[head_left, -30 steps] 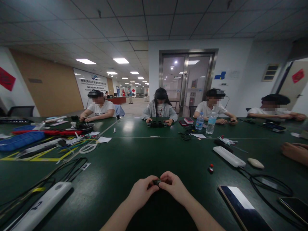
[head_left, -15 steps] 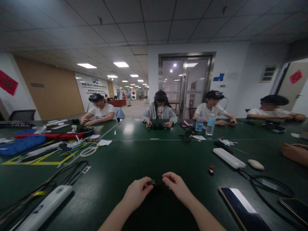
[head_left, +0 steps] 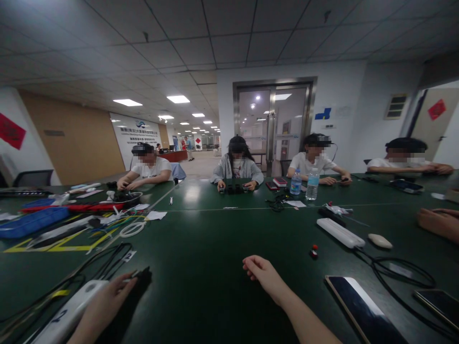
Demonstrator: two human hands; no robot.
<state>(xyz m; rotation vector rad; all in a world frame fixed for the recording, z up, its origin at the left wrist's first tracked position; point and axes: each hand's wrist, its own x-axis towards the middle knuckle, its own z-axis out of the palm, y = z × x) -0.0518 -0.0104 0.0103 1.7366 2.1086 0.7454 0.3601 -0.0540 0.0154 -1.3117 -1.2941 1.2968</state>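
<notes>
My left hand point(head_left: 114, 295) is closed, its thumb and fingers pinching a small dark object point(head_left: 144, 276) whose kind I cannot make out. It is over the right side of the white power strip point(head_left: 57, 315) marked 2, at the left of the table. In the middle of the near table, my right hand point(head_left: 263, 277) rests with its fingers curled in and nothing showing between them. Closest to it on the right is a small red and black item point(head_left: 314, 252), apart from the hand.
A phone point(head_left: 358, 306) lies at front right, near a white power strip point(head_left: 340, 233) with a black cable and a pale mouse-like object point(head_left: 380, 241). Cables point(head_left: 103, 258) and a blue tray point(head_left: 32, 222) crowd the left. Two bottles point(head_left: 311, 184) stand opposite; several people with headsets sit around.
My left hand has moved from the middle to the left side of the table, carrying the small dark object. My right hand has hardly moved; its fingers look more curled.
</notes>
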